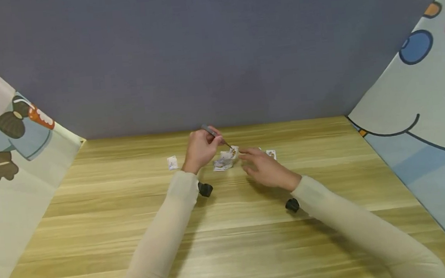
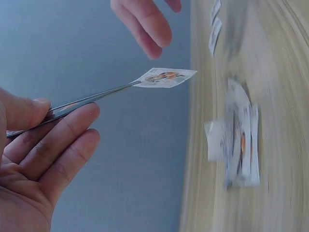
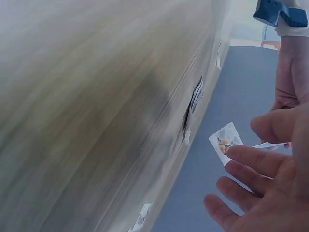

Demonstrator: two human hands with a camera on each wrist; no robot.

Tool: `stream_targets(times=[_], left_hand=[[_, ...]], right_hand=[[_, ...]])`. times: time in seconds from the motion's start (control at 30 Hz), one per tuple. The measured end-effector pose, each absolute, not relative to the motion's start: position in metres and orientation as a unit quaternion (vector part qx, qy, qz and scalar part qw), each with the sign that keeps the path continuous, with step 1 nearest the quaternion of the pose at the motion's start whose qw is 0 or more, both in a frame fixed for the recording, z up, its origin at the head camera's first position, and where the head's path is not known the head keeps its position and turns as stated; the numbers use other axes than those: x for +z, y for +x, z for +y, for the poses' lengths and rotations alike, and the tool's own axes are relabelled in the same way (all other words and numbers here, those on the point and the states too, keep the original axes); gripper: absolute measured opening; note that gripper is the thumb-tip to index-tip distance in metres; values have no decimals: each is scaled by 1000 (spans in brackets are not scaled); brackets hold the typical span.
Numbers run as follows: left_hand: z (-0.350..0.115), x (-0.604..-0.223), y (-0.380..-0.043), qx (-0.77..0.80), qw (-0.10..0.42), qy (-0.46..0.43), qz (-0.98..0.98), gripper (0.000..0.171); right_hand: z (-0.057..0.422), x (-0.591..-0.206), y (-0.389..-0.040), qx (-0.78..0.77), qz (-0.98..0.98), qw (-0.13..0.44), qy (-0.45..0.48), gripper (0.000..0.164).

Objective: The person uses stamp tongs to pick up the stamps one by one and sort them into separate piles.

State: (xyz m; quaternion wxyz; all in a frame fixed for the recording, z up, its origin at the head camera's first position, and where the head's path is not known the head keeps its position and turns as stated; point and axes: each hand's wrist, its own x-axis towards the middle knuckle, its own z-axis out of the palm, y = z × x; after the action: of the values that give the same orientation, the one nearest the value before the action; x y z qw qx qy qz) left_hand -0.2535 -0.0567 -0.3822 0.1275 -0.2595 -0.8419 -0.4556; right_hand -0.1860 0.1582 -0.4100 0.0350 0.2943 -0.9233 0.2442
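My left hand (image 1: 201, 150) pinches a pair of grey metal tweezers (image 1: 208, 130) between thumb and fingers. At their tips is a small white stamp (image 2: 164, 78) with perforated edges and an orange and brown picture, held in the air above the table. My right hand (image 1: 266, 168) is just right of that stamp, palm turned toward it, its fingers loosely extended and holding nothing. In the left wrist view those fingertips stay apart from the stamp. Below lies a loose pile of stamps (image 2: 247, 150), some of them tilted or overlapping.
One stamp (image 1: 172, 162) lies by itself on the wood-grain table (image 1: 230, 243), left of the pile. Another stamp (image 1: 271, 154) lies to the right, beyond my right hand, with a second partly hidden beside it. A grey wall (image 1: 216, 61) rises behind the table's far edge.
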Motion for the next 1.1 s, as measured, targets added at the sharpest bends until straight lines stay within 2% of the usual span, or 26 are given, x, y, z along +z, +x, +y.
stream_targets(times=[0.2, 0.63, 0.83, 1.1], left_hand=[[-39, -384, -254, -464, 131, -271, -833, 8], [-3, -393, -258, -485, 104, -282, -821, 10], [10, -398, -259, -485, 93, -277, -824, 10], [27, -405, -257, -470, 113, -260, -836, 8]], right_hand=[[173, -410, -182, 242, -926, 45, 285, 39], [195, -416, -181, 232, -938, 34, 256, 38], [199, -415, -177, 229, -937, 58, 256, 33], [205, -415, -172, 231, -939, 69, 244, 27]])
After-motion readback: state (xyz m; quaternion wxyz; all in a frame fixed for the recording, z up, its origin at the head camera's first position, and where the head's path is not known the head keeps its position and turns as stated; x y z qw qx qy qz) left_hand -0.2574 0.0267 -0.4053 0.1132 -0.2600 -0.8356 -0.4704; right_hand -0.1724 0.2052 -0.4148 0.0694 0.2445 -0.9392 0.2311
